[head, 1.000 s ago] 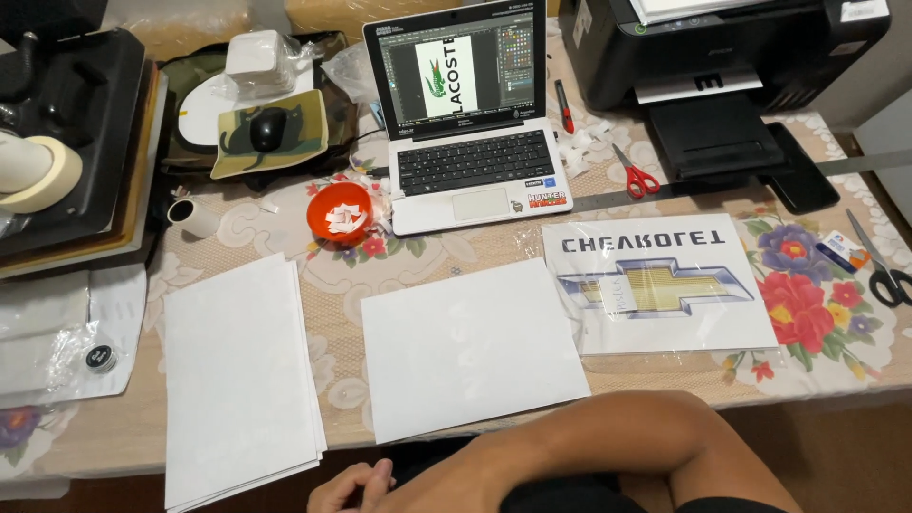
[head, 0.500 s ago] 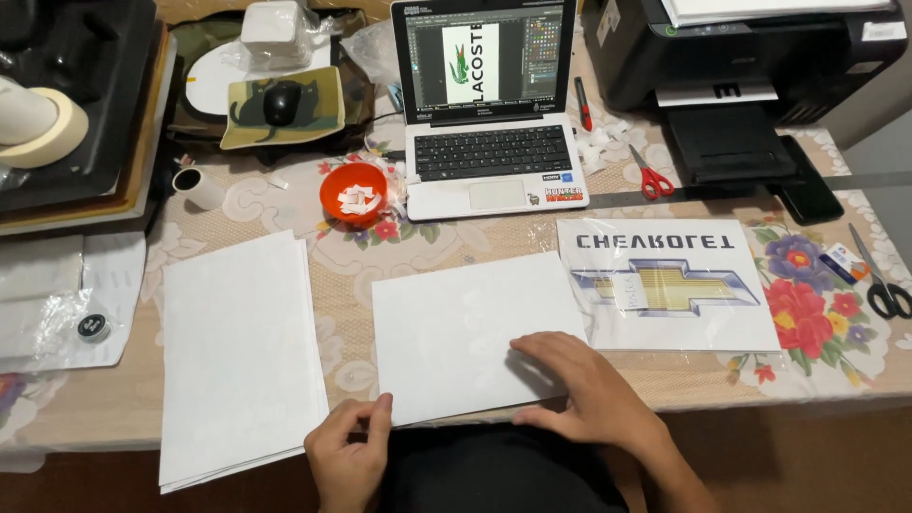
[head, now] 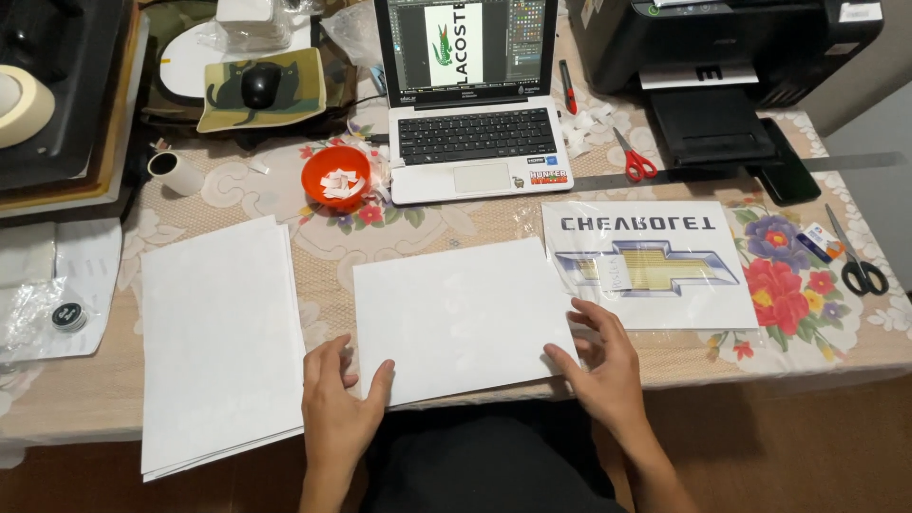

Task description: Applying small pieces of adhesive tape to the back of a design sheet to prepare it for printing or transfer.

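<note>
The blank white paper sheet (head: pixel 461 318) lies long axis across the table; spread left hand (head: pixel 337 413) and right hand (head: pixel 603 366) press its near corners, bare flowered tablecloth (head: pixel 456 220) beyond.

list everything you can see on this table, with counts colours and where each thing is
white sheet: 1, white, front centre, under both hands
paper stack: 1, white, front left
printed sheet: 1, white with a gold and grey emblem, right of the white sheet
laptop: 1, silver, open, back centre
bowl: 1, orange, holding paper scraps, left of the laptop
printer: 1, black, back right
scissors: 2, red-handled by the printer, black-handled at far right
mouse: 1, black, on a pad, back left
tape roll: 1, cream, far left
tablecloth: 1, beige, floral
left hand: 1, on the sheet's lower left corner
right hand: 1, on its lower right corner
</note>
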